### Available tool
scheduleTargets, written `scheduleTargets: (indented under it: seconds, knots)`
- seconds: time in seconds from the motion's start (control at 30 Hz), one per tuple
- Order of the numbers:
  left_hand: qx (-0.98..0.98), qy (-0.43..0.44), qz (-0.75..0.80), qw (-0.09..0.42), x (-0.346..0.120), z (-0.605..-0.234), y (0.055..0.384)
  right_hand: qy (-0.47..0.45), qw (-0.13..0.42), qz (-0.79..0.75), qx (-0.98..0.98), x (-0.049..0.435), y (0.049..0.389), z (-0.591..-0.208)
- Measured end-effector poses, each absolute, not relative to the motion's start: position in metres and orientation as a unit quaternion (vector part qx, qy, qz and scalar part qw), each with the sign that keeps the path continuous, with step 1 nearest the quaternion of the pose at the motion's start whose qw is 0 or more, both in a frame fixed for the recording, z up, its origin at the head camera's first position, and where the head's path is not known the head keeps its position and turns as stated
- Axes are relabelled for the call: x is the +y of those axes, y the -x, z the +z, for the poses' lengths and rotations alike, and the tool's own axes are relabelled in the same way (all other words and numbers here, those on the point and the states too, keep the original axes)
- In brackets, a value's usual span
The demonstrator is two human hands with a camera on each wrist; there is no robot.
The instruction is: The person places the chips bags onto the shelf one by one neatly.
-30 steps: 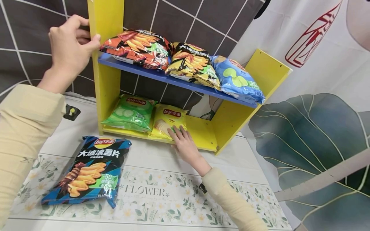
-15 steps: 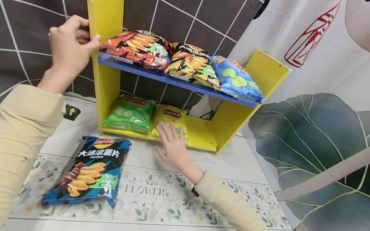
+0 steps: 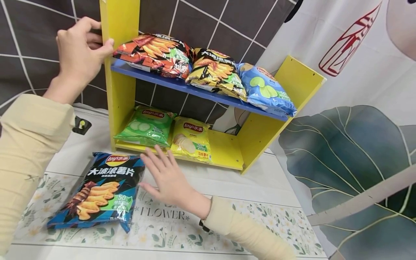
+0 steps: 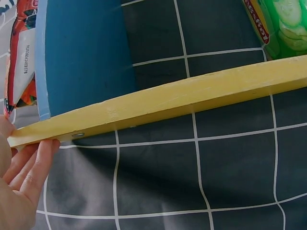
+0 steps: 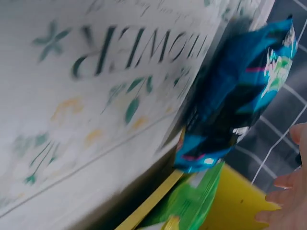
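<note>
My left hand [image 3: 78, 52] holds the upper left side panel of a yellow shelf [image 3: 121, 97], thumb in front and fingers behind; the left wrist view shows the fingers [image 4: 34, 172] against the panel's outer face. My right hand [image 3: 170, 180] is over the table, fingers spread and holding nothing. Its fingertips are close to the right edge of a blue and black chip bag [image 3: 97, 202] lying face up on the table. On the shelf's bottom board lie a green chip bag [image 3: 147, 126] and a yellow chip bag [image 3: 190, 139], side by side.
On the blue upper board [image 3: 162, 80] sit a red chip bag [image 3: 156, 54], a black and gold one [image 3: 216, 72] and a light blue one [image 3: 266, 88]. A floral cloth [image 3: 182, 234] covers the table. A dark tiled-pattern backdrop [image 3: 182, 21] hangs behind the shelf.
My right hand has come off the yellow chip bag and moved left and toward me, to beside the blue and black bag. My left hand stays on the shelf panel.
</note>
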State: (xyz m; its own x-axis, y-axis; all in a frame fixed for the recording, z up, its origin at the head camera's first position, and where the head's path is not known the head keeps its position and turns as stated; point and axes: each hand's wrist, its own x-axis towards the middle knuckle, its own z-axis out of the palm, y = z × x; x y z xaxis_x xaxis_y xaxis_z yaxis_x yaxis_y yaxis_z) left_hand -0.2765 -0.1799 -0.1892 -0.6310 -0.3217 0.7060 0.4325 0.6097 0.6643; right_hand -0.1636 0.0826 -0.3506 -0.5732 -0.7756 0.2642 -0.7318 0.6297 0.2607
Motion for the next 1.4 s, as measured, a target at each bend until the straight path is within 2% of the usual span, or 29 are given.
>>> scheduleTargets:
  seconds: [0.3, 0.63, 1.0, 1.27, 1.4]
  knots:
    - [-0.790, 0.034, -0.443, 0.422, -0.180, -0.189, 0.276, -0.539, 0.034, -0.087, -0.837, 0.055, 0.142, -0.356]
    - [-0.792, 0.031, -0.448, 0.414, -0.180, -0.188, 0.276, -0.576, -0.003, -0.113, -0.810, 0.054, 0.134, -0.359]
    - [-0.792, 0.027, -0.443, 0.419, -0.181, -0.189, 0.276, -0.545, 0.000, -0.140, -0.827, 0.062, 0.133, -0.359]
    - [-0.796, 0.028, -0.436, 0.419, -0.181, -0.188, 0.277, -0.549, 0.093, -0.142, -0.818, 0.059, 0.135, -0.378]
    - [-0.799, 0.025, -0.436, 0.413, -0.181, -0.189, 0.276, -0.554, 0.113, -0.149, -0.811, 0.059, 0.136, -0.381]
